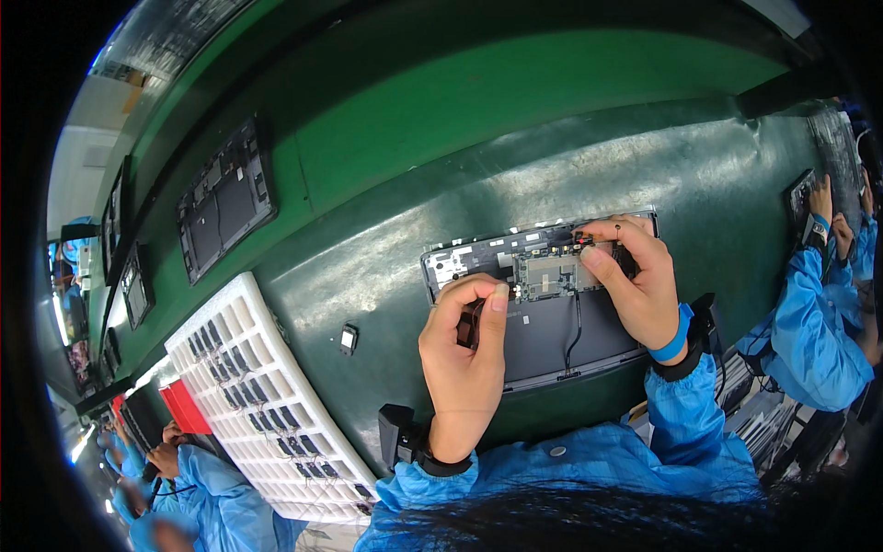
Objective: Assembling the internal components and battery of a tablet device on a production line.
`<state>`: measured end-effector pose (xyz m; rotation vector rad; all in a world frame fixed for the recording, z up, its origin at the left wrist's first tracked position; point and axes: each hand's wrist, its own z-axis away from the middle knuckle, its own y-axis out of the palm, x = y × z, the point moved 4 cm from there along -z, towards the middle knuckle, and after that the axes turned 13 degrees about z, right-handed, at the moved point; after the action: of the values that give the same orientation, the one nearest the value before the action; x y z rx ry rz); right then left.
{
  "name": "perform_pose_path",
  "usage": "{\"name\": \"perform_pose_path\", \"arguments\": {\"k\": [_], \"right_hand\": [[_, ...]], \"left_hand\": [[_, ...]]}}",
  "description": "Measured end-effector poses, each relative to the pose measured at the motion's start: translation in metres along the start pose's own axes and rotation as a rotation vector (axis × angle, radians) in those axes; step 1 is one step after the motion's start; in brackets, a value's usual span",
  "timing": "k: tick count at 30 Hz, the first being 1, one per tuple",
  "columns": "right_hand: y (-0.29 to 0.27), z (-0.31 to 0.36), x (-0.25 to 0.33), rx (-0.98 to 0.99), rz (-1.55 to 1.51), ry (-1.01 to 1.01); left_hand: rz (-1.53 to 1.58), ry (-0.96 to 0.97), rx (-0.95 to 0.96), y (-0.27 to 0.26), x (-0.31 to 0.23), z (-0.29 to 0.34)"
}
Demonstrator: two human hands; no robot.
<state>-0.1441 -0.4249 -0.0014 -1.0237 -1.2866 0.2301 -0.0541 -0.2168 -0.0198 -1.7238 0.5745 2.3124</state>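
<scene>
An opened tablet-like device (543, 340) lies in front of me, its dark grey shell holding a circuit board (549, 276) along the upper middle. My left hand (464, 359) is over its left part, thumb and index finger pinched. A small dark part (469, 324) shows inside the curled fingers; its kind is hard to make out. My right hand (642, 290) reaches over the board's right end, thumb and forefinger closed near a small black and red piece (582, 239). Whether they grip that piece is hidden. A black cable (577, 336) runs down the shell.
Left of me stands a white foam tray (262, 354) with several small black wired parts in its slots. A small black and white piece (348, 339) lies on the green mat (368, 248). Another opened device (225, 207) rests farther left. Co-workers in blue sit on both sides.
</scene>
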Motion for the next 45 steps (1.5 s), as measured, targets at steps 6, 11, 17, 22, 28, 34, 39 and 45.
{"name": "perform_pose_path", "arguments": {"k": [6, 11, 17, 22, 28, 34, 39, 45], "right_hand": [[0.0011, 0.0001, -0.0004, -0.001, 0.001, 0.002], [0.0024, -0.0002, -0.0002, -0.013, 0.006, -0.019], [0.0022, -0.0001, -0.0022, -0.014, 0.004, -0.019], [0.003, 0.0004, -0.0024, 0.002, 0.001, -0.007], [0.0035, 0.0003, -0.0027, 0.005, -0.004, 0.002], [0.0032, -0.0008, -0.0028, 0.018, -0.016, 0.015], [0.0031, -0.0002, -0.0038, 0.027, 0.004, 0.019], [0.0039, 0.0003, -0.0045, 0.015, 0.001, 0.013]], "left_hand": [[0.009, 0.021, -0.001, -0.0006, 0.0023, 0.0003], [-0.003, 0.023, -0.002, -0.0008, 0.002, -0.0006], [0.004, 0.033, 0.0, 0.0003, 0.0013, -0.0013], [0.004, 0.037, 0.001, -0.0005, 0.0029, -0.0011], [0.001, 0.034, -0.003, -0.0007, 0.003, -0.0013], [0.006, 0.04, 0.0, 0.0, 0.0048, -0.0018], [0.007, 0.045, 0.0, 0.0, 0.0062, -0.0023], [-0.023, 0.053, -0.003, 0.001, 0.005, -0.0017]]}}
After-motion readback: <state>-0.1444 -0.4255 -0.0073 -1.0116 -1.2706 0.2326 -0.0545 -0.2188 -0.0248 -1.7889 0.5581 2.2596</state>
